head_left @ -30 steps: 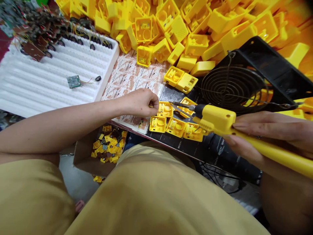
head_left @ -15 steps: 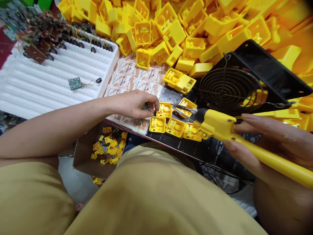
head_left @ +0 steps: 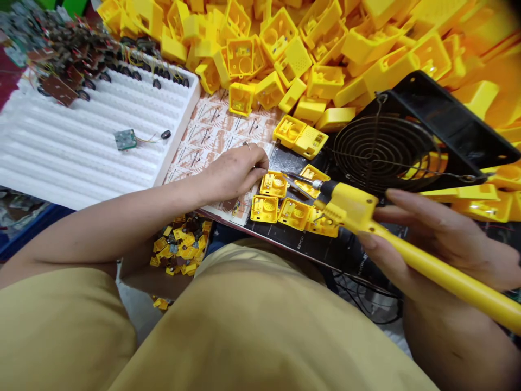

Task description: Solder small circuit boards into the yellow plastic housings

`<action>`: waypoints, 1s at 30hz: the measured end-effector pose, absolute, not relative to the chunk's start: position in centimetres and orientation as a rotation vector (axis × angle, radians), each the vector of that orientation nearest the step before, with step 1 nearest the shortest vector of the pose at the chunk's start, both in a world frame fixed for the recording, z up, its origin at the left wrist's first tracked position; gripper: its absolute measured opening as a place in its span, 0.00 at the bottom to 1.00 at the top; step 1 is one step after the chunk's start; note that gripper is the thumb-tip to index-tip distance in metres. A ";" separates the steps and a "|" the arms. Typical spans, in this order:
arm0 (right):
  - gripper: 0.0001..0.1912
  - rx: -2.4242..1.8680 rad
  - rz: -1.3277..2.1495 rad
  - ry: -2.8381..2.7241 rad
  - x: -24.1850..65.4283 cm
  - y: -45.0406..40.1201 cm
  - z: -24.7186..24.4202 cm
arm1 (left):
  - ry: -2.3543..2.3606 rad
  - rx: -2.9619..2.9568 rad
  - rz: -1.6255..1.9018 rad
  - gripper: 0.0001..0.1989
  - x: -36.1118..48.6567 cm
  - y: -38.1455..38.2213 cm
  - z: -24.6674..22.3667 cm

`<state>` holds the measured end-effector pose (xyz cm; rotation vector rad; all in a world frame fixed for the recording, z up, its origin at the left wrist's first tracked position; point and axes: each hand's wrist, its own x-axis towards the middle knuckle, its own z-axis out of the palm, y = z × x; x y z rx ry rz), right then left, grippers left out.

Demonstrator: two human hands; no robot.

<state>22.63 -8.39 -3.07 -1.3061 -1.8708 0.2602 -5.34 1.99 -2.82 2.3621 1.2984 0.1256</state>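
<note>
My right hand is wrapped round a yellow soldering iron. Its metal tip points left, over a small yellow case half with a round perforated area. Just left of that case half is my left hand, back up and fingers curled together; whatever they pinch is hidden. Below the left hand, a small brown board with thin wires lies on the printed sheet. More open case halves sit in a row along the front edge, and another lies behind the iron's tip.
A black fan with a wire guard stands behind the iron. Yellow cases are heaped at the back. At left, a white foam tray bears a green board and piled boards. A box of yellow parts is below.
My left hand has shifted up and slightly left, its fingers curling more, and the brown board beneath shows more. The soldering iron has moved a little left with my right hand.
</note>
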 end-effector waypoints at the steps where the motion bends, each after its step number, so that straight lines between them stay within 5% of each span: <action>1: 0.30 -1.258 0.231 -1.901 22.4 -8.5 -3.3 | 1.314 2.371 0.121 0.11 -5.2 1.9 -3.1; 14: 0.08 -1.058 0.201 -2.098 20.3 -8.0 -2.7 | 1.380 2.577 -0.297 0.12 -3.4 2.0 -1.2; 23: 0.09 -0.898 0.163 -2.299 19.7 -7.6 -0.8 | 1.290 2.861 -0.222 0.14 -3.1 1.6 -2.1; 26: 0.04 -1.071 0.237 -2.257 20.3 -7.9 -0.2 | 1.274 2.885 -0.238 0.13 -3.1 1.6 -2.0; 30: 0.09 -1.229 0.296 -2.156 21.1 -8.4 -0.5 | 1.274 2.880 -0.315 0.12 -3.0 1.9 -1.6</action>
